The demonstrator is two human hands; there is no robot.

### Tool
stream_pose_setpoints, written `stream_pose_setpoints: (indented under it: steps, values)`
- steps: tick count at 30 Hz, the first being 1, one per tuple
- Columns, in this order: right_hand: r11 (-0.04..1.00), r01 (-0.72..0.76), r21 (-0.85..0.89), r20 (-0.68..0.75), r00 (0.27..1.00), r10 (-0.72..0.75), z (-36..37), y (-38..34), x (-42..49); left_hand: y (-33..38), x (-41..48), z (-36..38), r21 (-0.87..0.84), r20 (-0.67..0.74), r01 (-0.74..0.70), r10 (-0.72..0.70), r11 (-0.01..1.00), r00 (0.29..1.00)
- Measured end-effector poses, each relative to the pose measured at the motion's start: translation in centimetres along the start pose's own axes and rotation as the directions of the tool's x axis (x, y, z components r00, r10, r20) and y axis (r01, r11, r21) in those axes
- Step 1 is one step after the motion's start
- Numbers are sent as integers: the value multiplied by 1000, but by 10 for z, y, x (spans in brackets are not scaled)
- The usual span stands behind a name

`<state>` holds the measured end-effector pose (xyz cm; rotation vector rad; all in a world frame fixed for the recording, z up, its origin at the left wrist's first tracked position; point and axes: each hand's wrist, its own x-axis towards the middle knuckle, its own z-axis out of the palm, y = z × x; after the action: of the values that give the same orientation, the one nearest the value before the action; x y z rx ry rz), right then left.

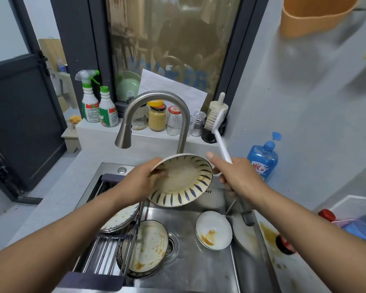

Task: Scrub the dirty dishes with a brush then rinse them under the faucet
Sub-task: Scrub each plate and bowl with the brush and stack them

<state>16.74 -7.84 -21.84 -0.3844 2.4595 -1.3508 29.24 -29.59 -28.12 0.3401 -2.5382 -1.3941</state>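
Left hand point(143, 179) grips plate point(183, 182); right hand point(238, 174) holds brush point(217, 127).

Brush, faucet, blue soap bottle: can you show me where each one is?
brush point(220, 141): head view, on its white handle below the bristles.
faucet point(156, 94): head view, on top of its curved neck.
blue soap bottle point(262, 158): head view, on its body above the label.

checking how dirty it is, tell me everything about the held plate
The plate is round, shallow, ceramic-looking, cream with dark blue leaf strokes round its rim. Brown sauce smears its right inner edge. It is tilted, face towards the camera, above the sink, gripped at its left rim by the left hand.
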Motion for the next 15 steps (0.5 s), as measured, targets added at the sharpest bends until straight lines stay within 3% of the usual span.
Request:
stream_pose_setpoints:
  steps: [2,5,8,10,13,15]
  values:
    - [968,-164,191,80,985,151,5,-2,0,-1,-6,2,226,-53,-90,105,970,993]
    - [835,-397,382,279,911,305,13,2,1,-3,-20,4,319,-133,-228,282,920,950]
    - [569,-617,544,536,777,330,17,10,3,-15,-20,2,395,-145,-419,506,817,850]
    - [473,-657,587,589,747,308,17,11,1,-22,-21,3,370,-211,-467,562,803,800]
    - [470,-646,601,563,760,323,20,6,-6,-24,-25,9,306,-263,-542,617,783,742]
    - [539,-635,553,525,768,366,23,8,-5,-22,-23,8,357,-206,-624,710,695,674]
